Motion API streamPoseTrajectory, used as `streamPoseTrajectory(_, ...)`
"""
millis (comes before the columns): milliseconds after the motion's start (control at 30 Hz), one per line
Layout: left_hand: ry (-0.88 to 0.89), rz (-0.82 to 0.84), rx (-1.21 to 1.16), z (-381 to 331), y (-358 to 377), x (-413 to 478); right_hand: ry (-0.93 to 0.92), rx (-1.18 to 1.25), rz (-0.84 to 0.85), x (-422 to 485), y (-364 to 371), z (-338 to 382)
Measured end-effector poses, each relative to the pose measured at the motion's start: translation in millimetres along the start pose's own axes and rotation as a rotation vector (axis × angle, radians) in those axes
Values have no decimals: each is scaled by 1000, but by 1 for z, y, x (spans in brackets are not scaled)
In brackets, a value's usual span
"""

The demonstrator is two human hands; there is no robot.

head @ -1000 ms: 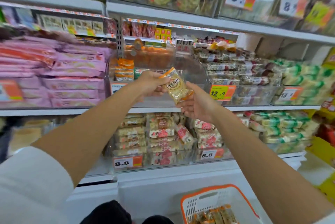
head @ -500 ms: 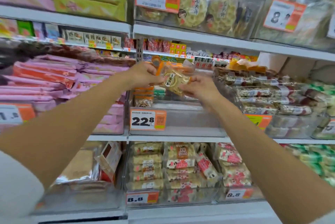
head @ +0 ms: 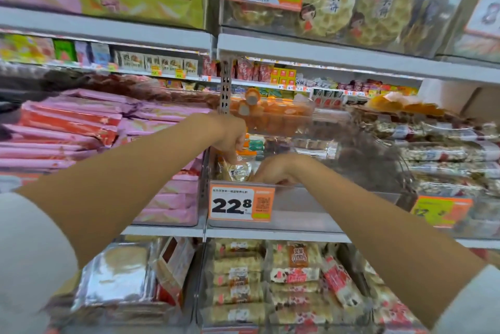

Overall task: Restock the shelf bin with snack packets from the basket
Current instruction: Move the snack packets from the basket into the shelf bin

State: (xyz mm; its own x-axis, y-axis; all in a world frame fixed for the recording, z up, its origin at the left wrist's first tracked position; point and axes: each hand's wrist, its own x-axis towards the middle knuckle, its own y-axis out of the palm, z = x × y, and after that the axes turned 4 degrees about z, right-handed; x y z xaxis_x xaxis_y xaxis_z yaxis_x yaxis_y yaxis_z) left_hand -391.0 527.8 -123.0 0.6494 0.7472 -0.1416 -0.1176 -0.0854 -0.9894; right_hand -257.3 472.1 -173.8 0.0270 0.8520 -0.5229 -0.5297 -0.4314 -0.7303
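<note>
- Pinching the packet [head: 238,172] by its top edge, the left hand [head: 230,136] is holding it upright inside the bin [head: 311,206], just behind the price tag [head: 240,204].
- Right hand [head: 276,171] is curling at the packet's right edge; its grasp cannot be told.

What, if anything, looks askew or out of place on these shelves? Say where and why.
Two things, both low in view. A red-patterned packet lies diagonally among flat-stacked ones, and a red-and-white packet in the left bin leans on edge beside its flat pile. Nothing looks spilled or torn.
</note>
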Motion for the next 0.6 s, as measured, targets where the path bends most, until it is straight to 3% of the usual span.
streamPoseTrajectory(167, -15, -30, 172, 0, 8, 1, -40, -54, -1, 4, 8, 7)
streamPoseTrajectory(333, -10, -47, 190, 2, 4, 1, -100, -210, -237, 18, 9, 11)
streamPoseTrajectory(600, -45, -6, 199, -3, 10, 1, -74, -200, -78, 15, 10, 5)
